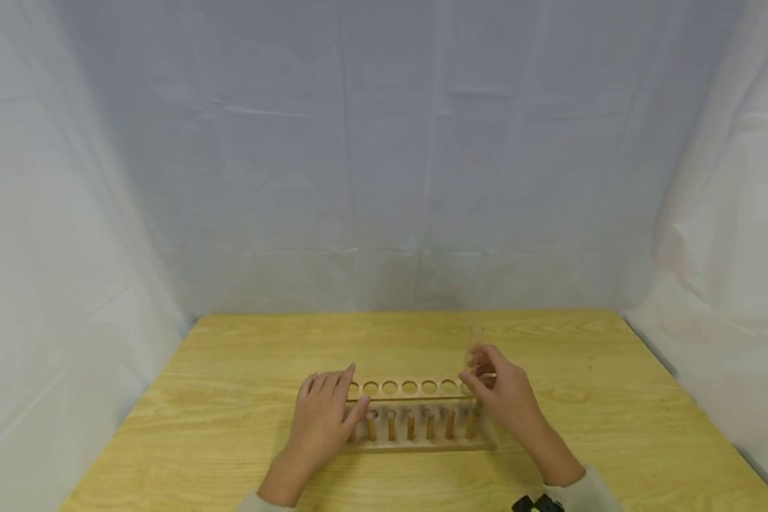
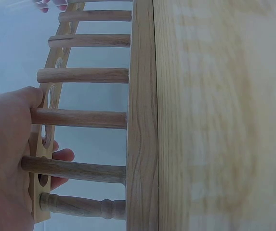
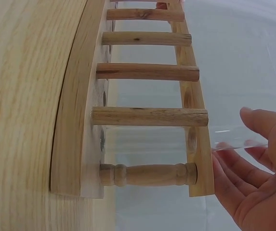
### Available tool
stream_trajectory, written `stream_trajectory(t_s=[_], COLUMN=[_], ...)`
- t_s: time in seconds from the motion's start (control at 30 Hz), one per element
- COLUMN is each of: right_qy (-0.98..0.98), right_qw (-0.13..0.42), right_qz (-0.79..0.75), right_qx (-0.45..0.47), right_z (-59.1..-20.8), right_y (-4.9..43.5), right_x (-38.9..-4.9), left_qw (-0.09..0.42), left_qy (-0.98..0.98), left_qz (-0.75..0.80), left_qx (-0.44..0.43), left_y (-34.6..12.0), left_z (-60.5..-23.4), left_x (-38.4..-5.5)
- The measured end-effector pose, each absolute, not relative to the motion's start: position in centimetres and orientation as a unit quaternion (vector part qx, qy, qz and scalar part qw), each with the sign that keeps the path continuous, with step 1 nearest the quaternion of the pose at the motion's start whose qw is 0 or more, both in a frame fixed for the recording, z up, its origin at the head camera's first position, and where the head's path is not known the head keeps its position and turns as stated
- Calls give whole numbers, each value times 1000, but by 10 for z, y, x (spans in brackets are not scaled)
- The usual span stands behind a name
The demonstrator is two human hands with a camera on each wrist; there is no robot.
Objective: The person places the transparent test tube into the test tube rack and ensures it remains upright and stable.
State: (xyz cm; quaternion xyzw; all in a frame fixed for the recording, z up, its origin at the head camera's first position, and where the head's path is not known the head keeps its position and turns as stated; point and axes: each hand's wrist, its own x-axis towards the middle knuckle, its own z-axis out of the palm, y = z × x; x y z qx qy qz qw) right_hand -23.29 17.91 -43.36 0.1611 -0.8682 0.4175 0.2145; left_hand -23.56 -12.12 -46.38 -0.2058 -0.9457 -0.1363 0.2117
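A wooden test tube rack (image 1: 422, 446) stands on the table, with a row of round holes in its top board and upright pegs in front. My left hand (image 1: 323, 416) grips the left end of the top board, thumb in front and fingers reaching behind. A clear glass test tube (image 1: 476, 334) stands upright at the rack's right end, its lower part passing through the end hole in the right wrist view. Around its upper part lies my right hand (image 1: 512, 398), fingers loosely bent beside the glass (image 3: 229, 139) and thumb held apart from it.
The rack stands on a light wood-grain table (image 1: 262, 341). Pale sheeting hangs behind the table (image 1: 384, 178) and along both sides. Below the right sleeve a small black object (image 1: 537, 504) shows at the bottom edge of the head view.
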Motion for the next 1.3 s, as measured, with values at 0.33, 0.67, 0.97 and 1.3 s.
stream_trajectory(t_s=[0.33, 0.67, 0.97, 1.3], right_qy=[-867, -844, -867, -877], right_qw=[215, 195, 204, 181], right_qz=[417, 474, 427, 402], right_qx=[169, 158, 159, 189], right_z=[-433, -431, -433, -435], right_y=[179, 183, 188, 204], right_x=[-232, -229, -228, -227], left_qw=[210, 196, 191, 180], left_qy=[-946, -948, -946, -943], left_qz=[-135, -138, -146, -180], left_qx=[-205, -211, -216, -216], left_y=[-121, -116, -116, -122], left_z=[-462, -462, -462, -455], left_x=[-234, -237, -236, -237])
